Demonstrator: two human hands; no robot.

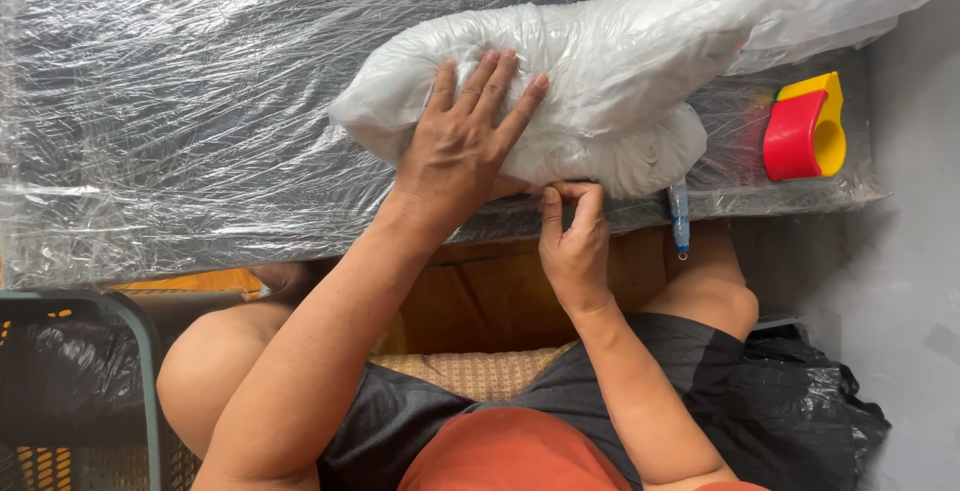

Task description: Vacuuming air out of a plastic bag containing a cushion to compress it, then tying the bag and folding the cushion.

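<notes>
A large white plastic bag, stuffed full and soft, lies on a low table wrapped in clear plastic film. My left hand rests flat on the bag's near side with fingers spread, pressing it down. My right hand sits at the table's front edge just under the bag, its thumb and fingers pinched together on the bag's lower edge. What exactly the fingertips hold is hidden.
A red and yellow plastic holder stands at the table's right end. A blue pen lies at the front edge. A green basket with black plastic sits at lower left; a black bag lies at lower right.
</notes>
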